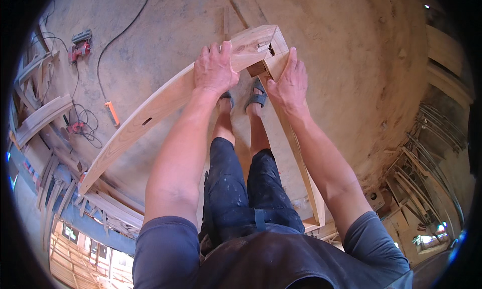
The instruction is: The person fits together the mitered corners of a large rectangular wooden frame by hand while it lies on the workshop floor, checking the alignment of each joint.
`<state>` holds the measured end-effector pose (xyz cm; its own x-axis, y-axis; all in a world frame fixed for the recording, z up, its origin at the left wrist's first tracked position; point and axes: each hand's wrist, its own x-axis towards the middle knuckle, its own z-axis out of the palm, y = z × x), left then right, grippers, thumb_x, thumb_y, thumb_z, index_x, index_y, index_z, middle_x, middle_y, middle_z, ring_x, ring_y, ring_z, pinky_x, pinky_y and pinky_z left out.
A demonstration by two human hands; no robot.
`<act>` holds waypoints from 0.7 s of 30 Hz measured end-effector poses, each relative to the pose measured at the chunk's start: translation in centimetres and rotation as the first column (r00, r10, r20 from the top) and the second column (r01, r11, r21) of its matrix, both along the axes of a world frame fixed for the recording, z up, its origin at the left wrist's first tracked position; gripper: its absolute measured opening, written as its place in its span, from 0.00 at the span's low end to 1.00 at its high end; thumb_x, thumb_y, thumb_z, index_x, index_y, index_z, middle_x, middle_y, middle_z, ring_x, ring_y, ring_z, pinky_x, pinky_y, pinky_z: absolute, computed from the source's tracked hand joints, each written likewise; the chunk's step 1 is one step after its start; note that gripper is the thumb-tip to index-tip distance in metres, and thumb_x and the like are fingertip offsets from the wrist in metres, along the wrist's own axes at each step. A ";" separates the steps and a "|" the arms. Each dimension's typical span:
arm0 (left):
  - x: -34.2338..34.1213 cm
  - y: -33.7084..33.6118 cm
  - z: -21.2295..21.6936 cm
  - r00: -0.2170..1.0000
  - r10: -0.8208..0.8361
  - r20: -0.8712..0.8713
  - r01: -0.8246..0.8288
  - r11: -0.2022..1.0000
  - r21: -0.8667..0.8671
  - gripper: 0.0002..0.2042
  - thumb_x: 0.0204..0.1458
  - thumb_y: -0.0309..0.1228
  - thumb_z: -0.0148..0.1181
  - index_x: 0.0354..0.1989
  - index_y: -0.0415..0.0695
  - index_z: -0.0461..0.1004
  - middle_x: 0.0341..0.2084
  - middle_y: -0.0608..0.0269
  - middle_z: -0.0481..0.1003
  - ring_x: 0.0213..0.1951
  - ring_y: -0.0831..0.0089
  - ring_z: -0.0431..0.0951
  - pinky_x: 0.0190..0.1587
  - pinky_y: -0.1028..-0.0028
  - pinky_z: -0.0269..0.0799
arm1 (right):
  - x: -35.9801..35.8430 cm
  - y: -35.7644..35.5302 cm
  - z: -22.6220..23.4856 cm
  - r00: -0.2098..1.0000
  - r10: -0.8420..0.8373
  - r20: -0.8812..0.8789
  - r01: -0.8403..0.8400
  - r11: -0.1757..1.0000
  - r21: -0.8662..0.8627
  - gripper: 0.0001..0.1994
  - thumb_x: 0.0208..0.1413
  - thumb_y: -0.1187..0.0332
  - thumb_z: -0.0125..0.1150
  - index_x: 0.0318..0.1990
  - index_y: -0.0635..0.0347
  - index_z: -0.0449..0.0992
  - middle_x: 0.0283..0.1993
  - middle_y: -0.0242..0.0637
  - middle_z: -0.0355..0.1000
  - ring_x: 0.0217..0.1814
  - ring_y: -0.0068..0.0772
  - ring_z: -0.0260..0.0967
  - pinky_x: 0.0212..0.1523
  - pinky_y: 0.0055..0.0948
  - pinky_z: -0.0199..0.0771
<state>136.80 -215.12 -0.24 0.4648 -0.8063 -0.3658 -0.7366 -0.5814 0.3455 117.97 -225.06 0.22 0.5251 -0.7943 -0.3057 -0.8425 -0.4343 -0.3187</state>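
Note:
Two long pale wooden boards meet at a corner joint in front of me. The left board (145, 110) runs down to the lower left and has a small slot cut in its face. My left hand (215, 70) grips it across its upper part, thumb on the near side. The right board (276, 63) extends back toward my right side, with a dark slot by the joint. Around its upper part, just below the corner, my right hand (290, 85) is closed, thumb on the inner side and fingers along the outer side. The palms hide the wood beneath them.
On the dusty floor at left are a red power tool (80, 47), another red tool (76, 127) with a coiled cord, an orange-handled tool (112, 114) and a black cable (115, 42). Wood pieces (42, 119) lie far left; more strips (419, 181) are piled right. My sandalled feet stand below the joint.

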 end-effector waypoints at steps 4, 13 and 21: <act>-0.1 0.1 0.2 1.000 -0.007 0.016 0.007 1.000 0.004 0.28 0.45 0.36 0.73 0.55 0.45 0.69 0.50 0.49 0.76 0.54 0.49 0.77 0.54 0.52 0.79 | 0.6 0.2 -0.7 1.000 -0.018 -0.015 0.017 0.997 -0.079 0.53 0.37 0.66 0.76 0.74 0.66 0.54 0.53 0.52 0.70 0.53 0.57 0.70 0.52 0.52 0.71; -0.2 0.0 -0.3 0.999 -0.025 0.042 0.027 0.999 -0.041 0.25 0.46 0.36 0.71 0.51 0.43 0.69 0.48 0.47 0.78 0.53 0.47 0.78 0.53 0.52 0.79 | 0.2 1.0 -1.8 0.997 -0.073 0.020 0.075 0.984 -0.165 0.53 0.39 0.58 0.79 0.74 0.61 0.57 0.55 0.49 0.71 0.57 0.55 0.71 0.56 0.50 0.72; -0.4 0.1 -0.8 0.997 -0.038 0.062 0.043 0.996 -0.083 0.24 0.46 0.37 0.71 0.50 0.43 0.70 0.44 0.46 0.80 0.50 0.46 0.81 0.50 0.50 0.81 | 0.0 1.1 -2.2 0.996 -0.086 0.034 0.092 0.974 -0.207 0.53 0.36 0.62 0.77 0.74 0.62 0.58 0.54 0.48 0.71 0.57 0.53 0.71 0.54 0.48 0.73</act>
<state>136.38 -215.00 -1.09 0.4500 -0.8518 -0.2682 -0.7800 -0.5212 0.3464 118.02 -223.98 -2.00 0.4547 -0.8829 -0.1170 -0.8739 -0.4169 -0.2502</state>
